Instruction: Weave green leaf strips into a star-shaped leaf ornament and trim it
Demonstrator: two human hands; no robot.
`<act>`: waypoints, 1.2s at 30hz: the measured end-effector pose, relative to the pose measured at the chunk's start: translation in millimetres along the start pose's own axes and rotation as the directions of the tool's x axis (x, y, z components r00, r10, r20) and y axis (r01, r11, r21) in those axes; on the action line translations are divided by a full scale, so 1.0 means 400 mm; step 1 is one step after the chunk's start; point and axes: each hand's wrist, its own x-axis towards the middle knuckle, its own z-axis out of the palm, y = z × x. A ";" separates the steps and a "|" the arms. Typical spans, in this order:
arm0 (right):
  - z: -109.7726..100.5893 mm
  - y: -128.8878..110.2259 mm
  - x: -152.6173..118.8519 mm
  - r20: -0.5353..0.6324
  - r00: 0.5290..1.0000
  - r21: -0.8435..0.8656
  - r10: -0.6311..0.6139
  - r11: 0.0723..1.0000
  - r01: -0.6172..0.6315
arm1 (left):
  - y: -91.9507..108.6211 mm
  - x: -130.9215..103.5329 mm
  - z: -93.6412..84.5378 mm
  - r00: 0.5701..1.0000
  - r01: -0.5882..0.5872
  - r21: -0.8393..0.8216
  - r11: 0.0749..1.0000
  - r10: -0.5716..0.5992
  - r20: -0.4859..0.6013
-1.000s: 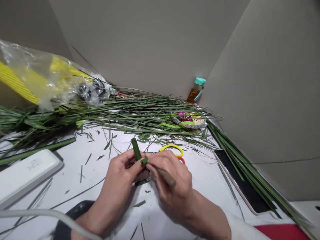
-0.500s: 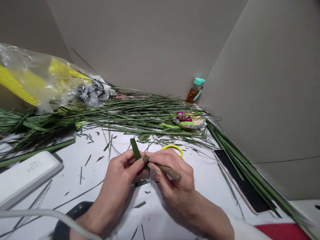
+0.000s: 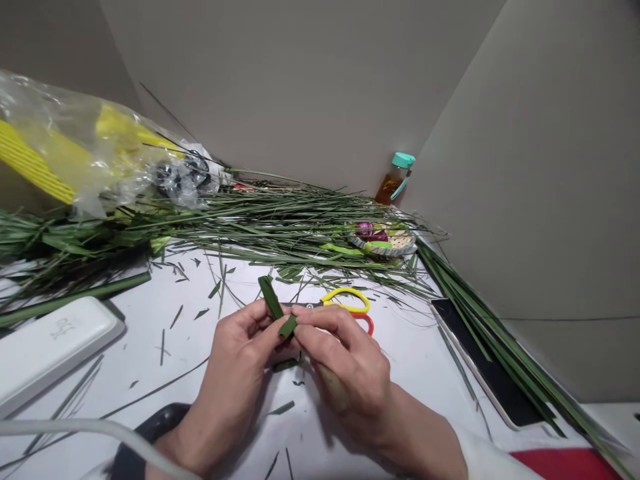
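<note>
My left hand (image 3: 237,357) is closed round a folded green leaf strip (image 3: 270,297), whose flat end sticks up above the fingers. With thumb and forefinger my right hand (image 3: 350,363) pinches the short folded end of the same leaf. A brownish stick-like handle (image 3: 334,388) lies under the right fingers against the palm, mostly hidden; its tip cannot be seen. Just beyond the hands lie scissors (image 3: 345,300) with one yellow and one red loop, partly covered by the right hand. Cut leaf scraps (image 3: 286,365) lie below the hands.
Long green leaves (image 3: 270,217) are heaped along the back, with a small woven basket (image 3: 393,250) among them. A capped bottle (image 3: 393,180) stands behind. At right, leaves cross a dark-screened phone or tablet (image 3: 480,353). A white power bank (image 3: 60,350) and cable (image 3: 100,425) are at left.
My right hand has tucked the brown handle back into the palm and now pinches the leaf's folded end with its fingertips. More of the scissors shows. The left hand keeps its hold.
</note>
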 end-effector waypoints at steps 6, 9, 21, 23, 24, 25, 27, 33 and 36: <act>0.003 -0.011 0.010 0.014 0.999 -0.085 -0.048 0.995 0.049 | 0.007 -0.002 -0.001 1.000 -0.011 0.010 1.000 0.011 0.013; 0.003 -0.011 0.012 0.011 0.998 -0.083 -0.063 0.995 0.064 | 0.007 -0.004 -0.002 1.000 -0.019 0.019 1.000 0.019 0.014; 0.005 -0.002 0.011 0.001 1.000 -0.048 -0.023 0.999 0.023 | -0.004 0.008 -0.008 0.999 -0.038 0.072 0.997 0.036 0.020; -0.003 -0.003 0.016 -0.024 1.000 -0.027 0.017 0.999 -0.018 | 0.001 0.005 -0.006 0.999 -0.038 0.081 0.996 0.035 0.029; -0.007 -0.004 0.019 -0.034 0.999 -0.014 0.036 0.999 -0.036 | 0.004 0.003 -0.004 0.999 -0.038 0.084 0.996 0.036 0.031; -0.011 -0.005 0.021 -0.041 0.998 0.002 0.052 0.999 -0.052 | 0.007 0.002 -0.001 0.999 -0.039 0.086 0.996 0.037 0.032; -0.018 -0.006 0.025 -0.050 0.996 0.040 0.074 0.997 -0.072 | 0.012 0.002 0.003 0.999 -0.039 0.092 0.995 0.036 0.028; -0.025 -0.010 0.025 -0.063 0.998 0.039 0.030 0.999 -0.028 | 0.015 0.013 0.004 1.000 -0.022 0.095 0.995 0.021 0.009; -0.034 -0.016 0.028 -0.089 0.993 0.101 0.084 0.992 -0.075 | 0.014 0.015 0.001 1.000 -0.008 0.092 0.996 0.009 -0.010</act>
